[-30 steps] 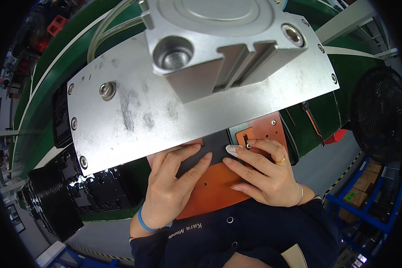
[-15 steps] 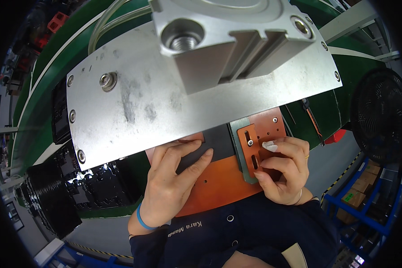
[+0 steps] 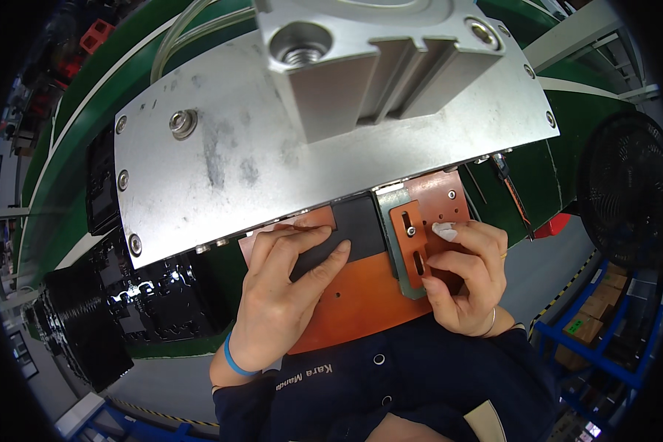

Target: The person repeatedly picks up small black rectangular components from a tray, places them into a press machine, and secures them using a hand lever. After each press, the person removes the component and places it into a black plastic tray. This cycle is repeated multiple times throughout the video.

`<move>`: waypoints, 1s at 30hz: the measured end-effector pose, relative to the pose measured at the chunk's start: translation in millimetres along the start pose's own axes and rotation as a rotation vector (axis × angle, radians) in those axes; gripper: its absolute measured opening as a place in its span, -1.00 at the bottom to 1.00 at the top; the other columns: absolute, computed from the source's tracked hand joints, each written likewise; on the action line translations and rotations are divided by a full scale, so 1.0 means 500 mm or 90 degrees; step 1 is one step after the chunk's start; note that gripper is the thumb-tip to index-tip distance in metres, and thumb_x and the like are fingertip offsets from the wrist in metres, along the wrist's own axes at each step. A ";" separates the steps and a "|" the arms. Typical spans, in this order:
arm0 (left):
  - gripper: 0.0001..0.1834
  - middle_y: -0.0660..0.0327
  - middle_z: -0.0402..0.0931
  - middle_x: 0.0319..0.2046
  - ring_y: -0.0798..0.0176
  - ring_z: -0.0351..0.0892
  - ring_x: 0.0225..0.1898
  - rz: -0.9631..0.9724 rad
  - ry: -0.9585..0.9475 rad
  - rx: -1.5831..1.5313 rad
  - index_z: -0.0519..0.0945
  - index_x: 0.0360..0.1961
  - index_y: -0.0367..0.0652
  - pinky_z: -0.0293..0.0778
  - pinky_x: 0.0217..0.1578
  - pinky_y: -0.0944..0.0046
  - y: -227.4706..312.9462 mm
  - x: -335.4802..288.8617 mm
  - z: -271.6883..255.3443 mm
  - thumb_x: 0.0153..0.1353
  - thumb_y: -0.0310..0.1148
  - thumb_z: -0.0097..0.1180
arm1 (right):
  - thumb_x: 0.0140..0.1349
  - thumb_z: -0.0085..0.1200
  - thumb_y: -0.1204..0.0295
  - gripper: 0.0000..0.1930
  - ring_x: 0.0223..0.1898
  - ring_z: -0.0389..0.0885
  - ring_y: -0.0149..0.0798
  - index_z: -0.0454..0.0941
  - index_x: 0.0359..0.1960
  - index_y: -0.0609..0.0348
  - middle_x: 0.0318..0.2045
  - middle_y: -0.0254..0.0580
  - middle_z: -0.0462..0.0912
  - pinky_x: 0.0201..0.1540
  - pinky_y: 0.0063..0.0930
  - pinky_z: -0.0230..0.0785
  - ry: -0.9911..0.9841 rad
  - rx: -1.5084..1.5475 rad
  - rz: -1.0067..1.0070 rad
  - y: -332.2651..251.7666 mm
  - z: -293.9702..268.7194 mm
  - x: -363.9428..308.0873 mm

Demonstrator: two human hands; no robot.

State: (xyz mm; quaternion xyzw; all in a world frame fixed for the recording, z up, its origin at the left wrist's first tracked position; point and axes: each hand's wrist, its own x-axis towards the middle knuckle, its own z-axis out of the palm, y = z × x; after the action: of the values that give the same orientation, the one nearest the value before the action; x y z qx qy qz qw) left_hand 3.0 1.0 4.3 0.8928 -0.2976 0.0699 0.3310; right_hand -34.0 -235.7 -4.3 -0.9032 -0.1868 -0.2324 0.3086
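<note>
Resting the left hand [image 3: 276, 287], with thumb and fingers parted, on the dark sheet [image 3: 361, 225] beneath it, and curling the right hand [image 3: 475, 269] narrowly beside the slotted orange plate [image 3: 413, 245] just left of its fingertips, hard to tell whether pinching.

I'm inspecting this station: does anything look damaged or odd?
Dark smudges mark the left part of the silver plate, standing out on its bright surface; stain or wear, I cannot tell. The right hand has a white-covered fingertip, unlike its bare neighbours.
</note>
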 end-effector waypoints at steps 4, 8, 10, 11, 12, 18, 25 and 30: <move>-0.54 0.10 0.53 -0.11 0.08 0.45 -0.04 -0.014 0.000 -0.008 0.71 -0.12 -0.15 0.41 -0.01 0.21 0.002 -0.002 0.001 -0.17 -0.59 0.27 | -0.14 0.41 0.36 -0.77 -0.16 0.47 -0.11 0.57 -0.53 0.10 -0.12 -0.15 0.63 -0.14 -0.37 0.35 0.020 0.000 0.003 -0.002 0.007 0.004; -0.55 0.09 0.53 -0.11 0.08 0.46 -0.04 -0.004 0.000 0.003 0.71 -0.12 -0.16 0.43 -0.02 0.20 0.001 0.000 0.000 -0.16 -0.59 0.27 | -0.21 0.42 0.41 -0.76 -0.16 0.47 -0.11 0.57 -0.53 0.09 -0.13 -0.15 0.63 -0.14 -0.37 0.35 0.008 0.006 0.000 -0.001 0.007 0.007; -0.55 0.09 0.53 -0.11 0.08 0.46 -0.05 -0.003 0.000 -0.002 0.71 -0.12 -0.16 0.45 -0.03 0.20 0.001 0.001 0.001 -0.16 -0.59 0.26 | -0.22 0.42 0.41 -0.76 -0.16 0.47 -0.11 0.57 -0.54 0.09 -0.13 -0.16 0.63 -0.14 -0.37 0.35 0.004 0.007 0.001 -0.001 0.008 0.005; -0.55 0.09 0.54 -0.11 0.07 0.46 -0.05 -0.001 0.001 0.001 0.71 -0.12 -0.16 0.45 -0.04 0.20 0.001 0.001 0.000 -0.16 -0.59 0.26 | -0.22 0.43 0.42 -0.76 -0.16 0.48 -0.11 0.56 -0.54 0.09 -0.13 -0.16 0.63 -0.14 -0.37 0.35 0.004 0.009 0.001 -0.001 0.008 0.006; -0.55 0.09 0.54 -0.12 0.07 0.46 -0.06 0.001 0.002 0.005 0.71 -0.12 -0.16 0.46 -0.04 0.20 0.002 0.002 -0.001 -0.16 -0.59 0.27 | -0.22 0.43 0.42 -0.76 -0.16 0.48 -0.11 0.56 -0.54 0.09 -0.14 -0.16 0.63 -0.14 -0.37 0.35 0.002 0.010 0.000 -0.002 0.007 0.006; -0.54 0.08 0.54 -0.11 0.07 0.47 -0.08 0.016 0.003 0.015 0.71 -0.12 -0.16 0.47 -0.05 0.21 0.001 0.002 0.000 -0.18 -0.58 0.27 | -0.23 0.44 0.41 -0.75 -0.15 0.49 -0.12 0.57 -0.54 0.09 -0.17 -0.16 0.62 -0.14 -0.36 0.35 -0.002 0.013 0.000 -0.002 0.008 0.006; -0.55 0.08 0.55 -0.10 0.08 0.47 -0.10 0.031 0.010 0.015 0.72 -0.12 -0.16 0.48 -0.07 0.22 -0.005 0.000 0.003 -0.16 -0.55 0.27 | -0.18 0.42 0.32 -0.72 -0.11 0.45 -0.12 0.66 -0.38 0.05 -0.10 -0.21 0.60 -0.06 -0.32 0.32 -0.043 -0.001 -0.008 -0.007 0.010 0.008; -0.56 0.08 0.55 -0.09 0.08 0.46 -0.11 0.026 0.005 0.012 0.72 -0.12 -0.15 0.48 -0.08 0.23 -0.004 0.000 0.001 -0.15 -0.55 0.26 | -0.12 0.37 0.15 -0.52 0.04 0.35 -0.12 0.70 -0.07 -0.11 0.11 -0.22 0.49 0.13 -0.17 0.20 -0.156 -0.056 -0.037 -0.014 0.004 0.012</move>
State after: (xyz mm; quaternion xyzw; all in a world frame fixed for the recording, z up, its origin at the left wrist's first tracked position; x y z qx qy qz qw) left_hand 4.3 1.8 2.6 0.8893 -0.3141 0.0828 0.3220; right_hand -31.8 -228.0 1.0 -0.9317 -0.2391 -0.1371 0.2367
